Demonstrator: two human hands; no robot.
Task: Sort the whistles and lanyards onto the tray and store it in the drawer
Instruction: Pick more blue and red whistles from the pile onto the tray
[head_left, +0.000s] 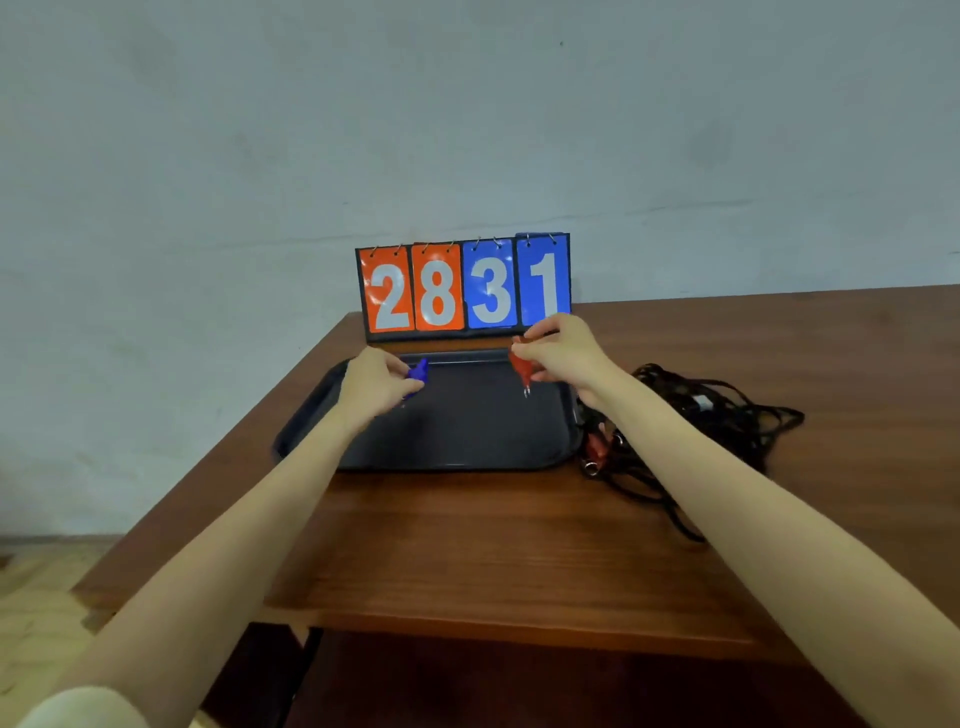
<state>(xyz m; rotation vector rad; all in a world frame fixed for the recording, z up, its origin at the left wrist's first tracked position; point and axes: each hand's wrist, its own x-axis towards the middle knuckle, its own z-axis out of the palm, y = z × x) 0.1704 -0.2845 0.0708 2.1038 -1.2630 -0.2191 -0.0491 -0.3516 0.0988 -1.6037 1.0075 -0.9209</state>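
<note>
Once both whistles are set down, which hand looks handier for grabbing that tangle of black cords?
The right hand, probably. The black lanyards lie on the table right of the tray, beside that wrist. The left hand, holding the blue whistle, would have to cross the tray. The right holds the red whistle.

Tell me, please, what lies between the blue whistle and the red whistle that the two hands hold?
In the head view, only bare dark tray surface shows between the blue whistle in the left hand and the red whistle in the right hand.
</note>
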